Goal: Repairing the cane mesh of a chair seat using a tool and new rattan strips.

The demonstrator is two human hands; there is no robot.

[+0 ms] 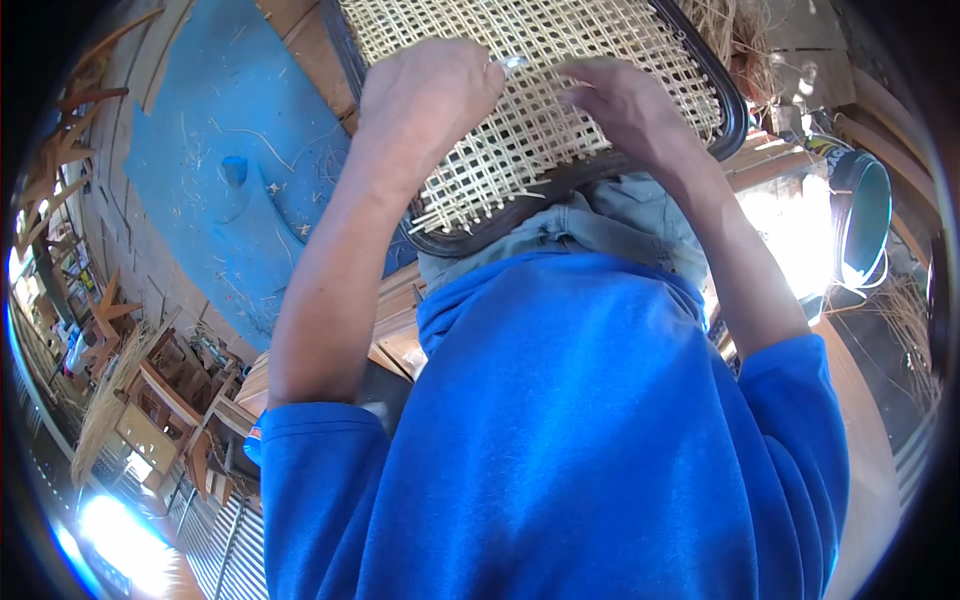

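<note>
Hands (430,92) over woven cane panel (520,150); rightward, bucket (868,215) with blurred yellowish marking (826,148).

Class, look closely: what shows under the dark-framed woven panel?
Grey trousers show at the near edge of the woven panel, passing out of sight beneath its dark frame. Whatever lies under the middle is covered and cannot be made out.
</note>
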